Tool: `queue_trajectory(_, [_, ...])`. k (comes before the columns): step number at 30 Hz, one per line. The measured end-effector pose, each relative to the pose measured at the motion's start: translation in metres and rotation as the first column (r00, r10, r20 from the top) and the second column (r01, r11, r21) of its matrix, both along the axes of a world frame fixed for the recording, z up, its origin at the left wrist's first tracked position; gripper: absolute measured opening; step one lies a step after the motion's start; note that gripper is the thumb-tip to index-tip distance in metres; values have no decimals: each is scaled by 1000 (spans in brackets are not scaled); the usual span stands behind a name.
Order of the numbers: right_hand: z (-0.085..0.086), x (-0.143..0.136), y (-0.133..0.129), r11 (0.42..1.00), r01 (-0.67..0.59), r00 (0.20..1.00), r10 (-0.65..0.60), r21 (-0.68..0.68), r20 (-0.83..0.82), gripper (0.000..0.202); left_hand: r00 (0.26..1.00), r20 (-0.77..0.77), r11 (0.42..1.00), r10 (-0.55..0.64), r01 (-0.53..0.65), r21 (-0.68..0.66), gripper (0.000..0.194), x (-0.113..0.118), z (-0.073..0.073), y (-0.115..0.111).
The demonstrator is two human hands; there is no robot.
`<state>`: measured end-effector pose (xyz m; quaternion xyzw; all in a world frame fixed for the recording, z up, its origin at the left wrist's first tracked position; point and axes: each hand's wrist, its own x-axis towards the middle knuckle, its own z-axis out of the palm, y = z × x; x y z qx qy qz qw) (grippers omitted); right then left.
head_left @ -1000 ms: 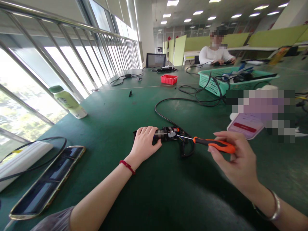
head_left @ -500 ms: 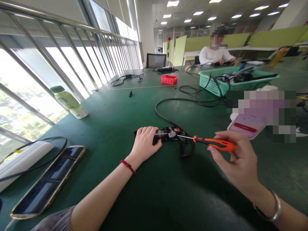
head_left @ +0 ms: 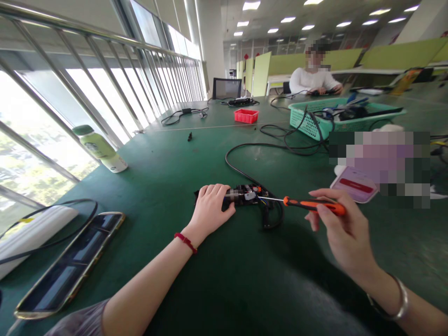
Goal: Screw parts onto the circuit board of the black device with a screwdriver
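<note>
A black corded device [head_left: 240,196] lies on the green table, its inner parts and thin wires exposed at the right end. My left hand [head_left: 212,206] is wrapped over its left part and presses it to the tabletop. In my right hand [head_left: 345,228] is a screwdriver [head_left: 311,204] with an orange and black handle, gripped near its rear end. The shaft points left and its tip reaches in among the exposed wires; exact contact is too small to make out. A black cable [head_left: 241,171] loops from the device toward the back.
Behind stand a red tray [head_left: 246,115] and a green basket [head_left: 308,122] holding tools and cables. A phone [head_left: 70,266] lies at the left, near a bottle [head_left: 101,148]. Another phone [head_left: 355,183] shows a lit screen at the right. A person [head_left: 313,77] sits across the table.
My right fingers have shifted along the screwdriver's handle, and the handle has moved slightly right and levelled. The left hand and the device stay in place.
</note>
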<state>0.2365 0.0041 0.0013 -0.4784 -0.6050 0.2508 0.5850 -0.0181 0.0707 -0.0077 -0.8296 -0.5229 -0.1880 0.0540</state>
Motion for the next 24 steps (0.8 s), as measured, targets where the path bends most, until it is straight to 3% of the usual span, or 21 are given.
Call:
queue_trajectory(3, [0, 0, 1, 999, -12, 1000, 11, 34, 21, 24, 1000, 6, 1000, -2, 2, 1, 29, 0, 0, 0])
queue_trajectory(10, [-3, 2, 1, 993, 88, 992, -80, -84, 100, 23, 1000, 8, 1000, -2, 2, 3, 28, 0, 0, 0])
queue_trajectory(17, [3, -2, 1, 1000, 3, 995, -4, 9, 100, 32, 1000, 10, 1000, -5, 5, 6, 29, 0, 1, 0])
queue_trajectory(24, [3, 0, -2, 992, 34, 980, -9, -125, 196, 16, 1000, 12, 1000, 0, 0, 7, 29, 0, 0, 0])
